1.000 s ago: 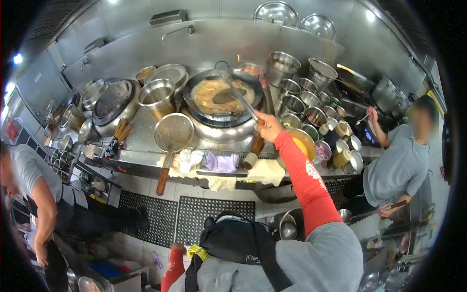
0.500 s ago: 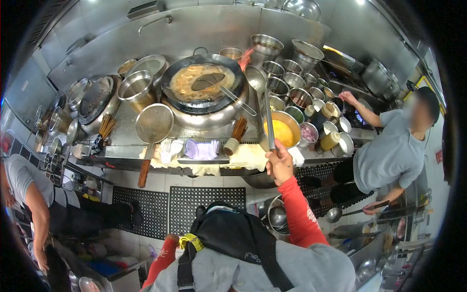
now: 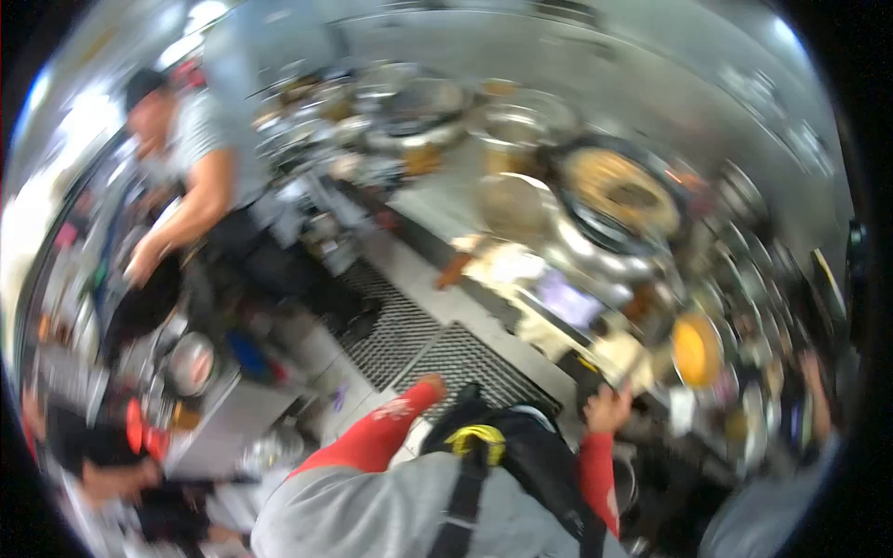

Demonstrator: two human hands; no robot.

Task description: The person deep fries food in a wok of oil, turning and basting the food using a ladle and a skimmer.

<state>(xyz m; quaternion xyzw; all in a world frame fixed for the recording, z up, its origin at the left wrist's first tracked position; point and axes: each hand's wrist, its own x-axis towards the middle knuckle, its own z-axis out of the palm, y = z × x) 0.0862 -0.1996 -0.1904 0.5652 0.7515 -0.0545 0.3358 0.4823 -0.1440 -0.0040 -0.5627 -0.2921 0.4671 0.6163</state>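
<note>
My right hand [image 3: 607, 409] is closed in front of the counter's edge. The blurred handle of the long ladle [image 3: 635, 365] runs up from my fingers; its bowl cannot be made out. My left hand [image 3: 431, 385] hangs low over the floor mat, near my apron, its fingers smeared by motion. Orange liquid [image 3: 696, 350] fills a metal bowl beyond my right hand. Further back sits a large dark wok [image 3: 570, 209] of bubbling brown oil with a mesh skimmer [image 3: 632, 194] in it. A round strainer [image 3: 513, 209] with a wooden handle lies left of the wok.
A lilac cloth [image 3: 565, 296] lies at the counter's front. Metal containers crowd the right side. A co-worker [image 3: 219, 153] bends at the left, and another person's arms [image 3: 121, 480] show at lower left. A person's hand [image 3: 815, 379] is at the right. Black rubber mats [image 3: 395, 330] cover the floor.
The view has swung left and tilted, blurring everything. My right hand has come closer to my body with the ladle. My left arm now shows more, reaching forward.
</note>
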